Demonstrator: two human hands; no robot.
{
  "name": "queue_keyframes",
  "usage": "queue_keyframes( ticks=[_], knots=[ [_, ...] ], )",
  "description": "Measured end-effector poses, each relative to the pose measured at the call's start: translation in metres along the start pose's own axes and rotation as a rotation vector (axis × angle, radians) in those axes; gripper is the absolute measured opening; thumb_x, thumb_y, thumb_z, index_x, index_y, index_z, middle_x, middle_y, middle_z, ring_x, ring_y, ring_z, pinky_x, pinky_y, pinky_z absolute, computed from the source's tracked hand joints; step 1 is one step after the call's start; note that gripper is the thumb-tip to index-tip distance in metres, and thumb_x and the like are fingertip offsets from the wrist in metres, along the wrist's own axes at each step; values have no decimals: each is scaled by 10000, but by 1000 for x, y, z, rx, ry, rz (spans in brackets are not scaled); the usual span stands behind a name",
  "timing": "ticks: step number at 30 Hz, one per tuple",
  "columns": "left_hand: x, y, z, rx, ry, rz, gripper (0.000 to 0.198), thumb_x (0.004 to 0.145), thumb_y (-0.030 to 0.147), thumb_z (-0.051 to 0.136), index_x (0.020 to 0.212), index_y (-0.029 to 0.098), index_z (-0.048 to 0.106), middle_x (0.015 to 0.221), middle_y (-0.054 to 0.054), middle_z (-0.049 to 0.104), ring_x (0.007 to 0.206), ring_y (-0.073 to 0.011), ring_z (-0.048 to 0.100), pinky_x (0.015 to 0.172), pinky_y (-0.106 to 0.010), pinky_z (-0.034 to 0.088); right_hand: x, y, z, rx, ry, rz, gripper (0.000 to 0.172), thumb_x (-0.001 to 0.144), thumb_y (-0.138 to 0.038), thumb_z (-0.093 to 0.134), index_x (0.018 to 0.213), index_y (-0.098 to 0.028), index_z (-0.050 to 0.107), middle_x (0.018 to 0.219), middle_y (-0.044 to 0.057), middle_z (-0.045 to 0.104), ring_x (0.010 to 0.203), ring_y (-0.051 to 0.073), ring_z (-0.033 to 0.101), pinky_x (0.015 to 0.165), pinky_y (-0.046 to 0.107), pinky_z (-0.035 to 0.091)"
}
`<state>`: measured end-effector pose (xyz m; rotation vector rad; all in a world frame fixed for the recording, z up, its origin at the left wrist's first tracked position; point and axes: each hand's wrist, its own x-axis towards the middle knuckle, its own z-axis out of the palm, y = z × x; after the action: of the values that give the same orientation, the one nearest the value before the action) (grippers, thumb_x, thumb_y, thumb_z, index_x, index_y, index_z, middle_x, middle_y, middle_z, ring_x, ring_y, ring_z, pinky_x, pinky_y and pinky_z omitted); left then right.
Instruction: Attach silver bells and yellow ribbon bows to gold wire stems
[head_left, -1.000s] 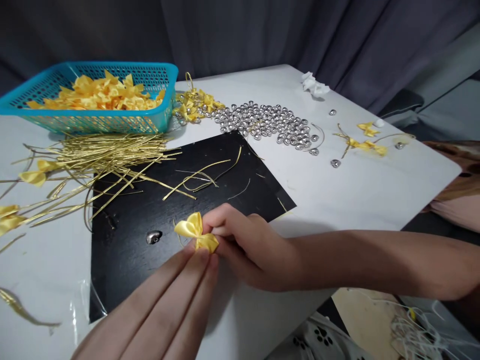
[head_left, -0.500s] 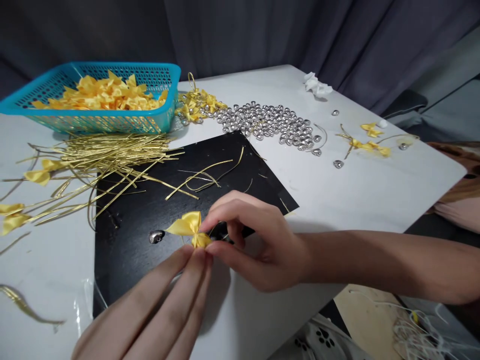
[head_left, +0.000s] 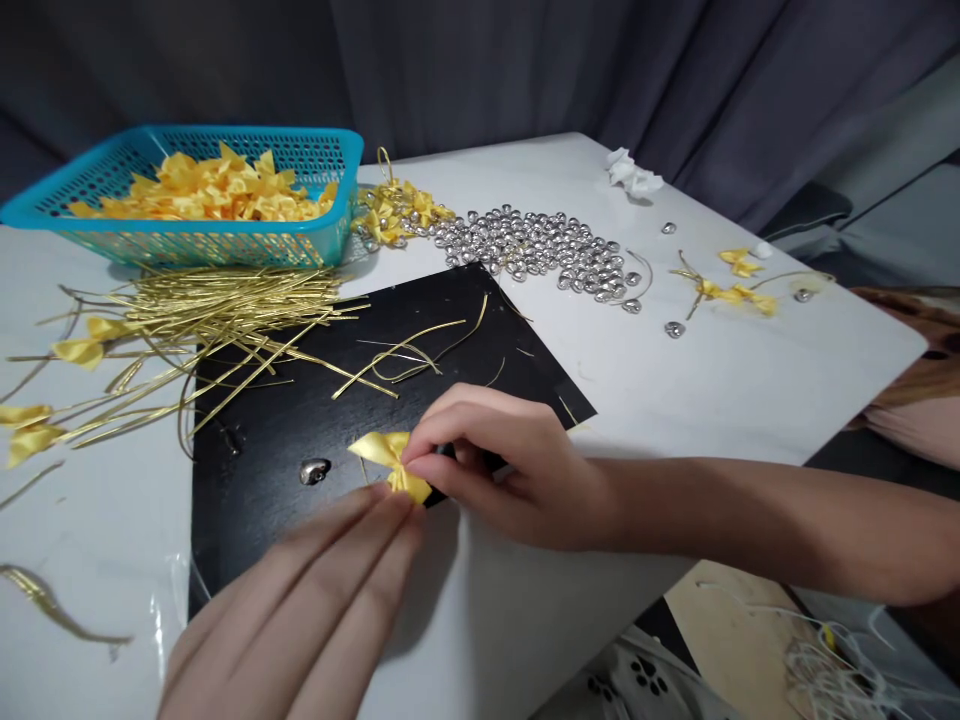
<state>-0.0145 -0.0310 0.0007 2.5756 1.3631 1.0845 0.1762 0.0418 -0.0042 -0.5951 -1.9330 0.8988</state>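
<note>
A small yellow ribbon bow point(head_left: 390, 462) lies low over the black sheet point(head_left: 300, 420) near its front edge. My right hand point(head_left: 495, 460) comes in from the right and pinches the bow's knot between thumb and forefinger. My left hand point(head_left: 315, 610) reaches up from the bottom with its fingers held straight together, their tips pressing on the bow's lower end. A single silver bead point(head_left: 313, 470) rests on the black sheet just left of the bow.
A blue basket point(head_left: 322, 235) of yellow bows stands back left. Gold wires point(head_left: 210, 310) lie strewn in front of it and onto the black sheet. A pile of silver beads point(head_left: 540, 250) and finished bows point(head_left: 731, 290) lie further back on the white table point(head_left: 712, 370).
The bow has been turned and lowered toward the black sheet. My right hand's fingers have closed in tighter over the knot. My left fingers stayed at the bow's lower end.
</note>
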Motion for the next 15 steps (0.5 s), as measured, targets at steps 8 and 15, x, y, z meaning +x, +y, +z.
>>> queue_keyframes(
  ticks=[8,15],
  knots=[
    [26,3,24,-615,403,-968,133,607,255,756,637,282,629,712,38,665,695,-119,668,605,-105,556,9,-7,6,453,-110,744,464,658,-217,738,1008,-179,436,1038,10,560,378,-55,362,318,111,291],
    [29,10,27,-540,399,-908,201,624,245,731,566,252,539,656,46,639,632,-116,653,605,-149,563,13,-5,11,517,-59,960,164,821,-285,575,781,-126,567,721,-9,627,340,-5,399,326,132,365]
  ],
)
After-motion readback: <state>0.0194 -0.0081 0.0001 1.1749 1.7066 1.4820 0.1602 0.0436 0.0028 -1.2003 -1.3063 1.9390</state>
